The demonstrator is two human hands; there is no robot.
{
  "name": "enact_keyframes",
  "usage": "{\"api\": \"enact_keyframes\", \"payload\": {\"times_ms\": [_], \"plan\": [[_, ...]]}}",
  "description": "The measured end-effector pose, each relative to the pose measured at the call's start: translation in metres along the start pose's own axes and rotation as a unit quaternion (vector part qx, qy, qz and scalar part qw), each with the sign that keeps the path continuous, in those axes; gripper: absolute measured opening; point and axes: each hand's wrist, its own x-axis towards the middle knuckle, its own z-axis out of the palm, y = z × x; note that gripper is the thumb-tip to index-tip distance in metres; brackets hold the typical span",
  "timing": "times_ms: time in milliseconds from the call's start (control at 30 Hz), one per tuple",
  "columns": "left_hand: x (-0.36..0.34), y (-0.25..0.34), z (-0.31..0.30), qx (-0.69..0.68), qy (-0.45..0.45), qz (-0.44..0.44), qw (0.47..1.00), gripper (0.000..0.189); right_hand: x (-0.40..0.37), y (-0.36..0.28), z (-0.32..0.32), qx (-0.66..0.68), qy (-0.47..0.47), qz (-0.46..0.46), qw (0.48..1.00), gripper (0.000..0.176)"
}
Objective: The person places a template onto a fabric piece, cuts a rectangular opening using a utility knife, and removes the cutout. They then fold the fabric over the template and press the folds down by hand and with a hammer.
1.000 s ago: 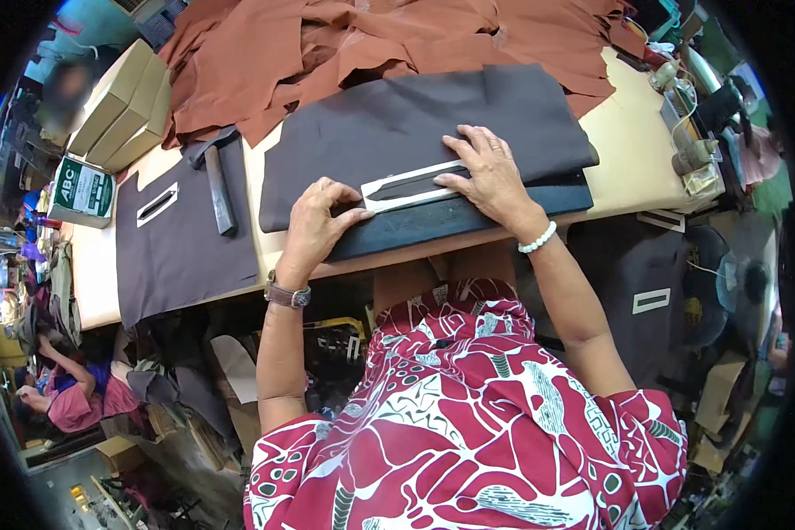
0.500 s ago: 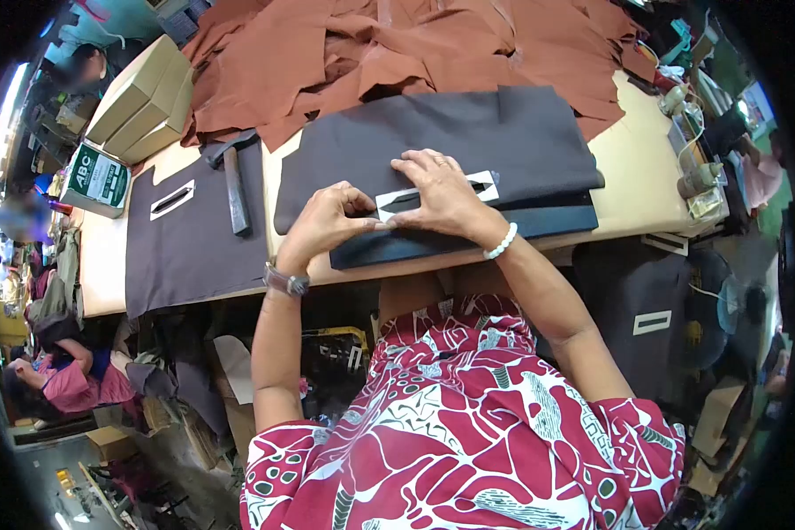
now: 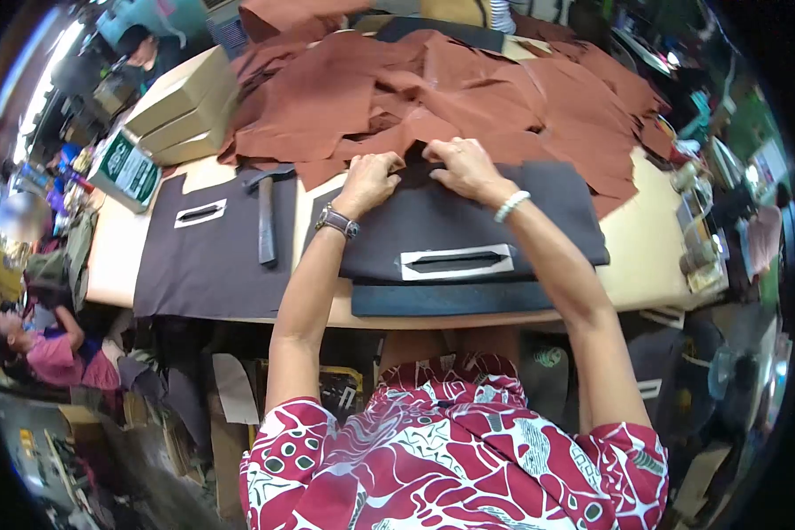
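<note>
A dark brown leather piece (image 3: 468,225) lies folded on the table in front of me. Near its front edge is a white rectangular patch (image 3: 456,262) with a dark slit along its middle. Both hands are at the far edge of the leather: my left hand (image 3: 371,184) and my right hand (image 3: 470,170) have their fingers curled closed on it, a short gap apart. Between them the edge looks slightly raised. My fingertips are partly hidden. Under the leather's front side sits a dark blue-black slab (image 3: 450,299).
To the left, a hammer (image 3: 267,221) rests on another dark leather piece (image 3: 212,274) with a similar white slit patch (image 3: 200,213). Beyond are a green-and-white can (image 3: 128,170), stacked cardboard boxes (image 3: 185,106) and reddish-brown leather sheets (image 3: 468,88). Bottles (image 3: 700,256) stand at the right edge.
Both hands have left the white patch and moved away from me to the leather's far edge. The patch now shows uncovered. The camera view has shifted.
</note>
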Motion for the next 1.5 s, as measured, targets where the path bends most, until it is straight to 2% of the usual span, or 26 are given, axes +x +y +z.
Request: {"api": "enact_keyframes", "payload": {"times_ms": [67,100,133,200,233,267,333,533,600,633,667,733,767,800,867,900,1000,1033,1067,1133,1167,1200,1267,1333,1467,1500], "plan": [[-0.014,-0.007,-0.034,0.052,0.021,0.032,0.998,0.019,0.004,-0.020,-0.037,0.087,-0.070,0.046,0.993,0.027],[-0.019,-0.018,-0.056,0.068,0.028,0.040,0.996,0.018,0.011,-0.017,-0.043,0.100,-0.116,0.015,0.988,0.029],[-0.027,-0.023,-0.078,0.081,0.032,0.048,0.995,0.018,0.015,-0.018,-0.050,0.080,-0.107,-0.041,0.990,0.028],[-0.039,-0.047,-0.128,0.119,0.046,0.055,0.990,0.020,0.035,-0.021,-0.060,0.015,-0.160,-0.049,0.986,0.025],[-0.043,-0.062,-0.154,0.174,0.034,0.046,0.983,0.019,0.047,-0.022,-0.059,0.006,-0.167,-0.068,0.984,0.023],[-0.047,-0.073,-0.177,0.171,0.030,-0.041,0.984,0.020,0.062,-0.020,-0.058,-0.004,-0.172,-0.084,0.982,0.022],[-0.057,-0.098,-0.222,0.239,0.079,-0.043,0.967,0.017,0.098,-0.016,-0.047,-0.005,-0.202,-0.044,0.978,0.025],[-0.050,-0.165,-0.302,0.376,0.176,-0.195,0.889,0.017,0.197,-0.031,-0.039,-0.028,-0.015,0.053,0.998,0.028],[-0.037,-0.184,-0.317,0.387,0.249,-0.223,0.859,0.021,0.224,-0.041,-0.054,0.006,-0.021,0.103,0.994,0.031],[-0.032,-0.176,-0.325,0.399,0.263,-0.237,0.846,0.026,0.236,-0.041,-0.055,0.065,0.047,0.094,0.992,0.033],[-0.024,-0.167,-0.331,0.349,0.295,-0.320,0.830,0.025,0.246,-0.041,-0.055,0.122,0.114,0.086,0.982,0.034],[-0.019,-0.175,-0.342,0.254,0.427,-0.195,0.846,0.027,0.253,-0.058,-0.069,0.238,0.165,0.100,0.952,0.038],[-0.012,-0.176,-0.346,0.200,0.449,-0.275,0.826,0.029,0.250,-0.072,-0.081,0.316,0.167,0.119,0.926,0.040],[-0.011,-0.173,-0.350,0.214,0.454,-0.282,0.818,0.026,0.247,-0.084,-0.078,0.430,0.198,0.111,0.874,0.039],[-0.025,-0.179,-0.351,0.292,0.451,-0.160,0.828,0.023,0.242,-0.087,-0.069,0.451,0.228,0.049,0.862,0.037],[-0.036,-0.171,-0.343,0.254,0.504,-0.165,0.809,0.022,0.235,-0.093,-0.062,0.470,0.254,0.015,0.845,0.036],[-0.075,-0.209,-0.325,0.244,0.593,-0.033,0.767,0.019,0.191,-0.119,-0.046,0.514,0.304,-0.083,0.798,0.034],[-0.093,-0.163,-0.316,-0.059,0.611,-0.219,0.759,0.018,0.175,-0.129,-0.039,0.517,0.314,-0.093,0.790,0.032],[-0.108,-0.178,-0.303,-0.142,0.656,-0.124,0.731,0.017,0.158,-0.141,-0.030,0.521,0.325,-0.103,0.782,0.030],[-0.149,-0.189,-0.278,-0.155,0.668,-0.126,0.716,0.015,0.122,-0.165,-0.011,0.565,0.281,0.002,0.776,0.025],[-0.172,-0.207,-0.265,-0.204,0.660,-0.146,0.708,0.018,0.112,-0.166,0.011,0.556,0.265,0.007,0.788,0.024],[-0.191,-0.197,-0.251,-0.139,0.662,-0.168,0.717,0.020,0.104,-0.166,0.037,0.546,0.250,0.011,0.799,0.023],[-0.230,-0.206,-0.231,-0.158,0.610,-0.310,0.712,0.029,0.086,-0.174,0.073,0.569,0.148,0.068,0.806,0.026],[-0.265,-0.244,-0.207,-0.118,0.587,-0.375,0.707,0.036,0.075,-0.180,0.102,0.561,0.068,0.098,0.819,0.027],[-0.305,-0.261,-0.185,-0.036,0.541,-0.431,0.721,0.049,0.061,-0.197,0.121,0.476,-0.078,0.110,0.869,0.047],[-0.318,-0.280,-0.179,-0.031,0.508,-0.468,0.722,0.052,0.058,-0.201,0.128,0.509,-0.103,0.110,0.847,0.053]]}}
